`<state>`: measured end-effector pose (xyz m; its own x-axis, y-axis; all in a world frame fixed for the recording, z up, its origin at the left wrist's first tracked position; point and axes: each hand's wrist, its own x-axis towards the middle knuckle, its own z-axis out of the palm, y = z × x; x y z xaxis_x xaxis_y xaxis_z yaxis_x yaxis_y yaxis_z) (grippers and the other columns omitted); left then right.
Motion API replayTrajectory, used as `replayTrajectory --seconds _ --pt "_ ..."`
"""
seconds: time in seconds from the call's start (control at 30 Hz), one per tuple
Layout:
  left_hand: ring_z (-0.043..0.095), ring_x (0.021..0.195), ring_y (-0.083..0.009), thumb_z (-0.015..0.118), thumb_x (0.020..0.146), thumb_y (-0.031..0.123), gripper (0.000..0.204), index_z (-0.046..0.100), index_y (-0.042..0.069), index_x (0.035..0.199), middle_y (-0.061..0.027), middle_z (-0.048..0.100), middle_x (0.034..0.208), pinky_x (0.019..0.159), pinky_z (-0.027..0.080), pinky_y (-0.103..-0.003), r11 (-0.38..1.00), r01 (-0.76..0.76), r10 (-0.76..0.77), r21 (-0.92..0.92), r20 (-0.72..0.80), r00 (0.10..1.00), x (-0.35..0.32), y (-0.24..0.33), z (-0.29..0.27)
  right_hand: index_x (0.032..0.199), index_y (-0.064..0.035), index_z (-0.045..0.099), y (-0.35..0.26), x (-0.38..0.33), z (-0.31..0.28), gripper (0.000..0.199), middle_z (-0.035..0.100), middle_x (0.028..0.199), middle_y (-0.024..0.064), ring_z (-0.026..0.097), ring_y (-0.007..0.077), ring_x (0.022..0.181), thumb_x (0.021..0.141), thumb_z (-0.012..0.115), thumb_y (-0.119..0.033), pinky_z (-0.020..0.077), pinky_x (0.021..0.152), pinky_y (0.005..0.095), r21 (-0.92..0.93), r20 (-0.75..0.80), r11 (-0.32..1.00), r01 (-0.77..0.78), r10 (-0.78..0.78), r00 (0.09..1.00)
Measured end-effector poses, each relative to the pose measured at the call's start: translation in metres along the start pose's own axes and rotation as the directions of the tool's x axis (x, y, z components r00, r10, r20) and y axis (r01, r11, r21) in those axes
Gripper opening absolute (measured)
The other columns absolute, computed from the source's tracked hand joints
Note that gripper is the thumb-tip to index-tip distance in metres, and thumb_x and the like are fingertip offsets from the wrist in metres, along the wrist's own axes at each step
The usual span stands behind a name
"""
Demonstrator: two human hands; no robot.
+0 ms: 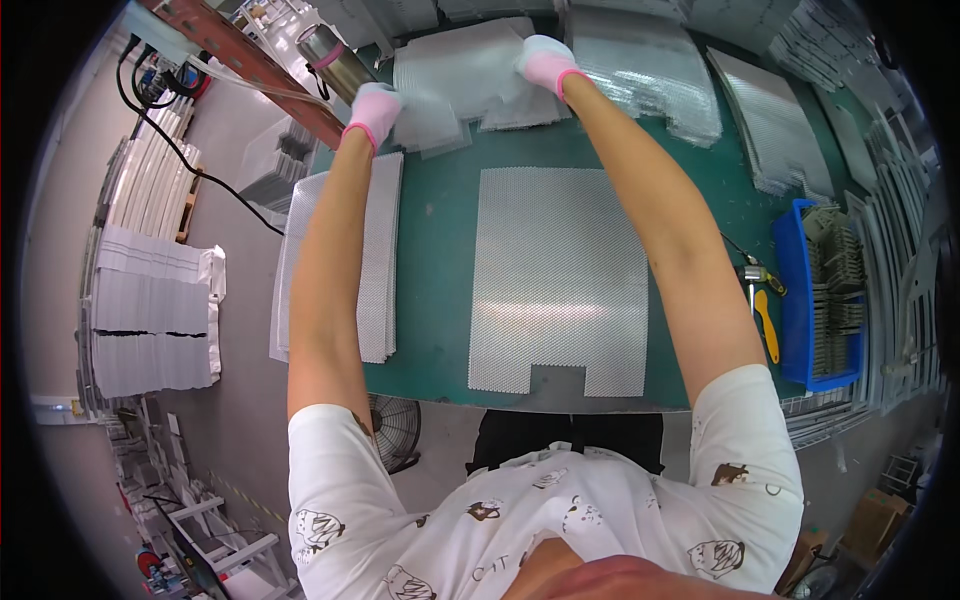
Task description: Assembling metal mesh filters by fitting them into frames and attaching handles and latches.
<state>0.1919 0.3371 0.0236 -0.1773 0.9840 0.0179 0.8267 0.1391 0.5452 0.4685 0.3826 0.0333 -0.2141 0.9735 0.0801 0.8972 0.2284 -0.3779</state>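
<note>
Both my hands wear pink-and-white gloves and reach to the far side of the green table. My left hand (376,108) closes on the left edge of a thin translucent sheet (430,125) at a stack of similar sheets (470,65). My right hand (547,65) is at the right side of that stack, fingers bent over the sheet's edge; its fingertips blend with the pale material. Between my forearms lies a perforated metal panel (558,270), flat, with a notch in its near edge. More mesh panels (380,260) are piled under my left forearm.
A steel flask (335,62) stands beyond my left hand. Other sheet stacks (645,70) and mesh panels (770,120) lie far right. On the right are a blue bin (795,300) of grey parts, a yellow-handled tool (767,325) and a hammer-like tool (751,280).
</note>
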Motion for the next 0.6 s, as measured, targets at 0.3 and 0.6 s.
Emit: replayTrajectory --seconds 0.3,0.6 --pt "0.059 0.102 -0.0272 0.050 0.082 0.002 0.041 0.051 0.000 0.123 -0.0119 0.062 0.116 0.084 0.049 -0.034 0.437 0.195 0.002 -0.878 0.217 0.976 -0.011 0.006 -0.003 0.123 0.0000 0.054 0.036 0.001 -0.018 0.061 0.056 0.123 0.0197 0.052 0.0324 0.117 0.081 0.059 -0.045 0.0402 0.099 0.0380 0.104 -0.079 0.994 0.034 -0.025 0.997" --pt "0.059 0.082 -0.0190 0.053 0.092 0.029 0.029 0.066 0.004 0.098 -0.0065 0.064 0.095 0.073 0.048 -0.034 0.958 0.014 -0.007 0.288 -0.023 1.000 -0.092 -0.074 -0.076 0.128 -0.0003 0.051 0.166 0.084 0.010 0.052 0.055 0.128 0.0173 0.050 0.0287 0.121 0.092 0.048 -0.038 0.0359 0.102 0.0342 -0.187 -0.087 0.907 0.376 -0.397 0.914"
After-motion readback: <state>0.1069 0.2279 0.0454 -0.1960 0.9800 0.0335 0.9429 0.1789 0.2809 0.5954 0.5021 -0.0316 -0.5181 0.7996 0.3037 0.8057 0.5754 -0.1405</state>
